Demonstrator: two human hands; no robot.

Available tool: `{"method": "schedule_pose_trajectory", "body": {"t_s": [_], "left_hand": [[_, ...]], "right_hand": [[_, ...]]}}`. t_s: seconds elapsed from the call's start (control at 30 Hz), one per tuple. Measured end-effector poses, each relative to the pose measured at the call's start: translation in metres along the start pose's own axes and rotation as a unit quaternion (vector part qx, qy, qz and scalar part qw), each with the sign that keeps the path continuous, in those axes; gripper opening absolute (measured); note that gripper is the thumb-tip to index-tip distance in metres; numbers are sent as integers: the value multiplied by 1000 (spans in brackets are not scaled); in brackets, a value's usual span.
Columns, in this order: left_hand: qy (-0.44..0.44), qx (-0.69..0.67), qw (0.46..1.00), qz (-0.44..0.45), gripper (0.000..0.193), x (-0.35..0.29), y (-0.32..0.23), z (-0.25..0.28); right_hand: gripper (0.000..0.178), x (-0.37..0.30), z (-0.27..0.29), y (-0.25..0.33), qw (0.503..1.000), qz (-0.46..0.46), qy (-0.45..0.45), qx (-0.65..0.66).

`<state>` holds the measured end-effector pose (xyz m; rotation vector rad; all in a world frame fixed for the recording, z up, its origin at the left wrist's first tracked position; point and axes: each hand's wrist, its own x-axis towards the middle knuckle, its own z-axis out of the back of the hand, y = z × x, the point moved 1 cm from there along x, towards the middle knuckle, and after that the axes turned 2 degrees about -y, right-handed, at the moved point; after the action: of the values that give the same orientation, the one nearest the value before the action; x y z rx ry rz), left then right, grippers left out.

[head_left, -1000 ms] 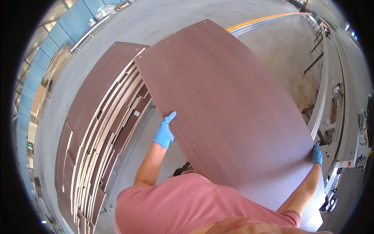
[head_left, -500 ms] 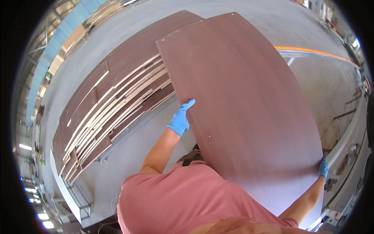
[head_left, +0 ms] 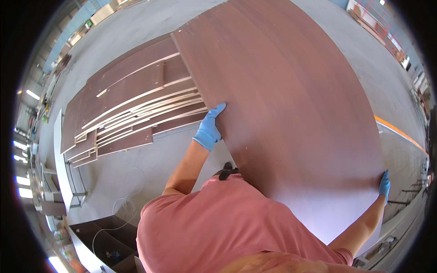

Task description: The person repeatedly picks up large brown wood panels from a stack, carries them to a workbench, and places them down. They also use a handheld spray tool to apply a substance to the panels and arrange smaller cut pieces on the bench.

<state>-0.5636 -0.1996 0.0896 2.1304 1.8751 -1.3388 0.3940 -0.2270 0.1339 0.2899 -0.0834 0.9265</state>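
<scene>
A large reddish-brown wood panel point(head_left: 291, 104) fills the middle and right of the view, held out in front of my body. My left hand point(head_left: 210, 129), in a blue glove, grips its left edge, with the thumb lying over the top face and the other fingers hidden beneath. On the far right edge, my right hand point(head_left: 384, 185), gloved too, is closed round the panel, its fingers partly hidden. Left of the panel lies a stack of brown boards point(head_left: 132, 77) with pale strips point(head_left: 150, 109) along their edges; the held panel overlaps the stack's right end in view.
A dark open box or cabinet point(head_left: 107, 236) stands at the lower left, with a thin pale hose point(head_left: 129, 207) on the grey floor near it. A white-topped metal frame point(head_left: 68, 159) is at the left. Machinery point(head_left: 396, 243) with an orange strip point(head_left: 400, 132) lies at right.
My body and the panel have turned leftward relative to the room. The machinery has shifted toward the right rim, and the dark box has come into view. Both hands keep their grip.
</scene>
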Motion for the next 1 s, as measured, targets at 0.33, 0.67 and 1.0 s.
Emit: {"method": "schedule_pose_trajectory", "body": {"t_s": [0.33, 0.67, 1.0], "left_hand": [[-42, -137, 980, -140, 43, 11, -121, 129], [-146, -210, 934, -250, 59, 11, -149, 190], [-254, -250, 882, -307, 59, 52, -168, 162]], "right_hand": [[84, 151, -70, 428, 971, 234, 26, 32], [86, 99, -103, 927, 930, 358, 85, 19], [80, 91, -201, 1208, 859, 495, 132, 2]]}}
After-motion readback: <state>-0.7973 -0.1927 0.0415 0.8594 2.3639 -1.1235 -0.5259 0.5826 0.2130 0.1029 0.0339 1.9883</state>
